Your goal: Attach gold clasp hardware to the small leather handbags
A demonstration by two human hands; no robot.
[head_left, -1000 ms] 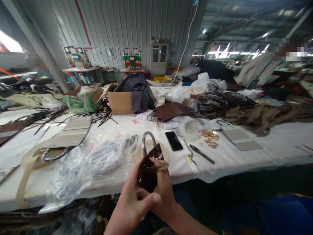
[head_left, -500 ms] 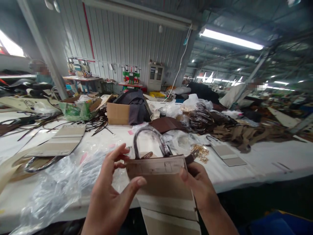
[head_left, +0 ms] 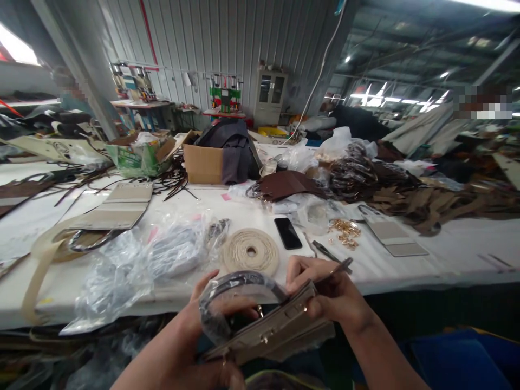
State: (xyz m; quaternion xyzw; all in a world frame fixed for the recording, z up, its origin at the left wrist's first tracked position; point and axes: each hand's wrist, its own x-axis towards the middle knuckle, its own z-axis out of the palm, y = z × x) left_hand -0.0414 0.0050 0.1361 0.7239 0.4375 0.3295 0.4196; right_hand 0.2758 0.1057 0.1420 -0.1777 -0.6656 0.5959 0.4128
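- Brown-and-taupe layered bag panel (head_left: 280, 330) at six o'clock, up in both hands just off the table's near edge; lies tilted, right end higher.
- Arched dark handle (head_left: 244, 280) in clear plastic wrap rises from it toward eleven o'clock; small shiny metal bits dot the taupe face.
- Right hand (head_left: 329, 290): pinching the panel's right corner, thumb on near side, fingers beyond.
- Left hand (head_left: 189, 336): grasping the panel's left end, thumb low, fingers reaching behind the handle.
- Thin dark strap end (head_left: 343, 266) pokes out over the right hand toward one o'clock.
- Left palm and panel's lower left blocked by handle and thumb; panel's underside hard to make out. Both forearms cut off at bottom.
- Clock from panel: round cream tape roll (head_left: 238, 252) just short of twelve, black phone (head_left: 287, 234) just past twelve.
- Gold metal fittings (head_left: 345, 233) between one and two; beige-grey striped panel (head_left: 396, 235) at two.
- Slim dark tool (head_left: 323, 249) near one, lower part behind right hand.
- Crumpled clear plastic bags (head_left: 174, 254) at ten; brown cardboard box (head_left: 203, 165) with dark cloth at eleven.
- All on a white-covered table (head_left: 459, 244).
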